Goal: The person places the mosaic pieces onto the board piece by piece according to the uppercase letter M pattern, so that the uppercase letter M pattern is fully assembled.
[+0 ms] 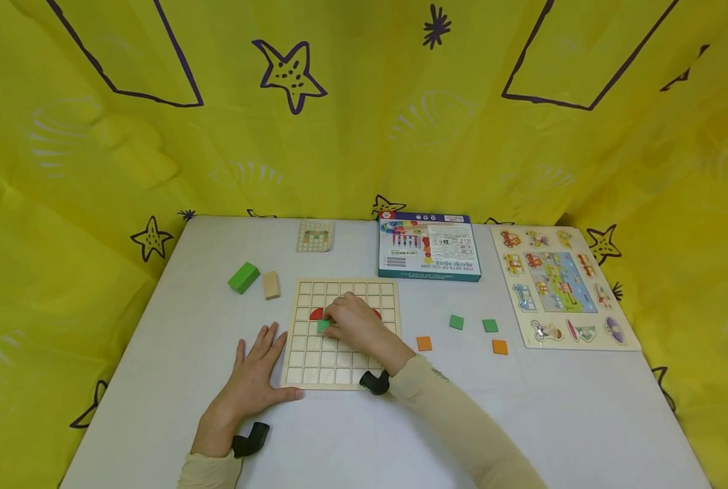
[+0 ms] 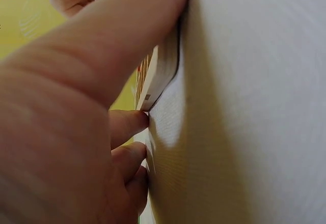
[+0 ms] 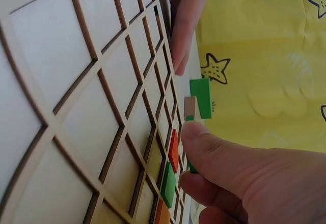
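My right hand (image 1: pixel 358 324) reaches over a wooden grid board (image 1: pixel 299 361), its thumb and fingers pinching a small green tile (image 3: pixel 191 167). Beyond its fingertips in the head view, a red piece (image 1: pixel 316 314) with a rounded edge sits in the grid. From the right wrist, a red piece (image 3: pixel 173 151), a green tile (image 3: pixel 168 184) and an orange tile (image 3: pixel 162 213) show in neighbouring cells. The left hand (image 1: pixel 250 377) lies spread on the table, index finger along the board's left edge and thumb by its near left corner.
Left of the board lie a green block (image 1: pixel 244 278) and a plain wooden block (image 1: pixel 270 285). Behind stand a pattern card (image 1: pixel 315 236) and a boxed set (image 1: pixel 428 246). Loose green tiles (image 1: pixel 456 322) and orange tiles (image 1: pixel 500 347) lie rightward, before a picture puzzle (image 1: pixel 566 288).
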Action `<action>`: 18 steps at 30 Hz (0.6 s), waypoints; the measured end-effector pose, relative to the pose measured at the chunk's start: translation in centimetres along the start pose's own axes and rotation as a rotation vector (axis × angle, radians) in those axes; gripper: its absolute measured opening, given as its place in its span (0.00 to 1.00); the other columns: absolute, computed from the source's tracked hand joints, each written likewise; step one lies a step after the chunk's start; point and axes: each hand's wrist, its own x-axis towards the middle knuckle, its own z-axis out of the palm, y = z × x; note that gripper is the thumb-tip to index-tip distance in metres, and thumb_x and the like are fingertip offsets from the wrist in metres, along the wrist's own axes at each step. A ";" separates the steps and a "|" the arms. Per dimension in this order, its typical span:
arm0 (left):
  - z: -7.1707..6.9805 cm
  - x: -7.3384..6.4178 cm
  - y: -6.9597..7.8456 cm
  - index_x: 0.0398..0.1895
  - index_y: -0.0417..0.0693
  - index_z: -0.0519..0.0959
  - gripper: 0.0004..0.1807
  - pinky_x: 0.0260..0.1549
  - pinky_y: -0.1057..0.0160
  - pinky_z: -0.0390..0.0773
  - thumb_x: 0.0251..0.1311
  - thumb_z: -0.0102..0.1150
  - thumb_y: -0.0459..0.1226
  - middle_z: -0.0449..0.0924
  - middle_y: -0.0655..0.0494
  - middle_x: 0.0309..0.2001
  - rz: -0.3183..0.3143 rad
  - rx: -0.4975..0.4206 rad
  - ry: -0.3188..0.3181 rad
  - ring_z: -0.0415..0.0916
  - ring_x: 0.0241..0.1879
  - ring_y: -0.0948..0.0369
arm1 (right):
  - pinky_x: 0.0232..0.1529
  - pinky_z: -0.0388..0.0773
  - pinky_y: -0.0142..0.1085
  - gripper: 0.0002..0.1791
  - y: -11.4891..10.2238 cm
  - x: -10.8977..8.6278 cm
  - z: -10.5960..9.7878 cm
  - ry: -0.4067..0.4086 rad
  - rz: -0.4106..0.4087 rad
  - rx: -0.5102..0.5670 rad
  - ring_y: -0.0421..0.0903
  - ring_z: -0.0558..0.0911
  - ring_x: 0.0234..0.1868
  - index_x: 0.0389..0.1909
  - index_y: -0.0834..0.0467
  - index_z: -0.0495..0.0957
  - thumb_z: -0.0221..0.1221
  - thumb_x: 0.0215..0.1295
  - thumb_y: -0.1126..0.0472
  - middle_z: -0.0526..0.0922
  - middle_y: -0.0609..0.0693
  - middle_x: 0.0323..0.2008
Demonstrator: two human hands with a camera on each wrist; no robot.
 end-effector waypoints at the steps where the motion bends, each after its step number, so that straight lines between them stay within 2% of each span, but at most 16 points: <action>1: 0.0 0.0 0.0 0.74 0.36 0.57 0.64 0.65 0.36 0.31 0.40 0.69 0.67 0.45 0.40 0.76 0.000 -0.002 -0.001 0.38 0.74 0.45 | 0.42 0.71 0.34 0.13 -0.1 0.1 0.0 -0.005 0.004 -0.004 0.44 0.74 0.37 0.40 0.57 0.85 0.69 0.59 0.53 0.84 0.46 0.37; 9: -0.1 0.0 0.0 0.73 0.35 0.57 0.64 0.65 0.35 0.31 0.40 0.70 0.66 0.45 0.40 0.76 0.005 -0.009 0.002 0.38 0.74 0.44 | 0.37 0.70 0.32 0.12 -0.9 0.8 0.3 -0.009 0.015 -0.028 0.43 0.73 0.34 0.37 0.54 0.86 0.71 0.57 0.51 0.83 0.44 0.34; 18: -0.1 0.0 0.0 0.74 0.36 0.57 0.64 0.65 0.35 0.31 0.39 0.69 0.67 0.45 0.40 0.76 0.005 -0.012 0.000 0.38 0.74 0.44 | 0.38 0.72 0.34 0.12 -1.4 1.1 0.8 -0.021 0.051 -0.091 0.43 0.73 0.35 0.37 0.53 0.87 0.71 0.56 0.50 0.83 0.43 0.34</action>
